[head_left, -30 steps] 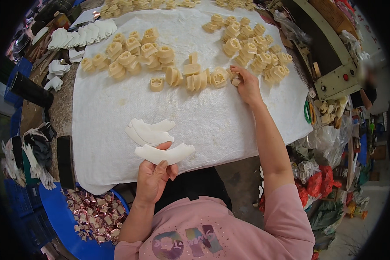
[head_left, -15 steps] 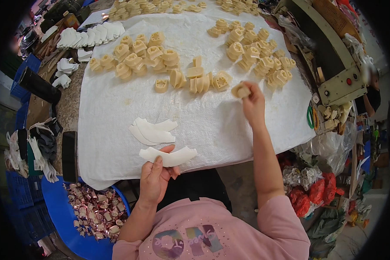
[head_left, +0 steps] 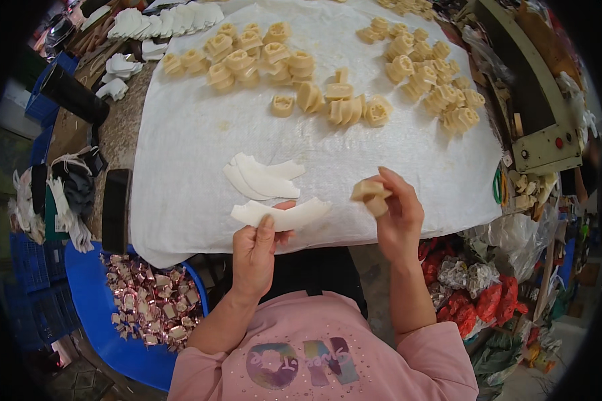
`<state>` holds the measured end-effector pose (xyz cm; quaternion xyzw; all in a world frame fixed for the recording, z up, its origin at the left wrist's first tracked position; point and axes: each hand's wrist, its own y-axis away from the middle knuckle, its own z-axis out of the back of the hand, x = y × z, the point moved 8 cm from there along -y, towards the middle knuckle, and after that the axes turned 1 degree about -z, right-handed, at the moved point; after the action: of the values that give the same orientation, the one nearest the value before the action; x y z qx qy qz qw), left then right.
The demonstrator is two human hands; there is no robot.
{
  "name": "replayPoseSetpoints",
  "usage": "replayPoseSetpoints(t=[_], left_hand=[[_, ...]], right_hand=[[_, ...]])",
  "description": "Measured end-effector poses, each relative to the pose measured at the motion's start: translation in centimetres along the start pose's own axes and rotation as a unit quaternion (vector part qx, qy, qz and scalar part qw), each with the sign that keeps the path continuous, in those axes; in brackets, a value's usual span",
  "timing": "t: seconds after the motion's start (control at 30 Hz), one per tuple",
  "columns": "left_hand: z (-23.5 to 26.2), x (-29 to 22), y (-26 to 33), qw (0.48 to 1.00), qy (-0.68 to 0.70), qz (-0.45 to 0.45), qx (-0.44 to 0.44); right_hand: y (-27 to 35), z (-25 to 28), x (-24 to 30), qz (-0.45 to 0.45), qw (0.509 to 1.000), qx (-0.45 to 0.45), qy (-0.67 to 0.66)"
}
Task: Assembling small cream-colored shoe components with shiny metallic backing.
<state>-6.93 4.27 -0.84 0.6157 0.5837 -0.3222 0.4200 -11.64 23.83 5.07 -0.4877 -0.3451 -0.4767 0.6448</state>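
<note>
One beige piece (head_left: 368, 191), gripped by right fingers (head_left: 396, 182), nears left fingers (head_left: 267, 222) pinching a strip (head_left: 306, 214).

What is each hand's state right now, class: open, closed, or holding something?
Left hand: closed, holding a curved white piece.
Right hand: closed, holding a beige piece, slightly blurred.
</note>
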Motion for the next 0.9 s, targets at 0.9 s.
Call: replayPoseSetpoints(t=[0.9], left_hand=[[-2.4, -2.0, 1.8, 0.998, -0.029, -0.001, 0.047]], right_hand=[[3.4, -5.4, 5.7, 0.293, 0.956, 0.009, 0.019]])
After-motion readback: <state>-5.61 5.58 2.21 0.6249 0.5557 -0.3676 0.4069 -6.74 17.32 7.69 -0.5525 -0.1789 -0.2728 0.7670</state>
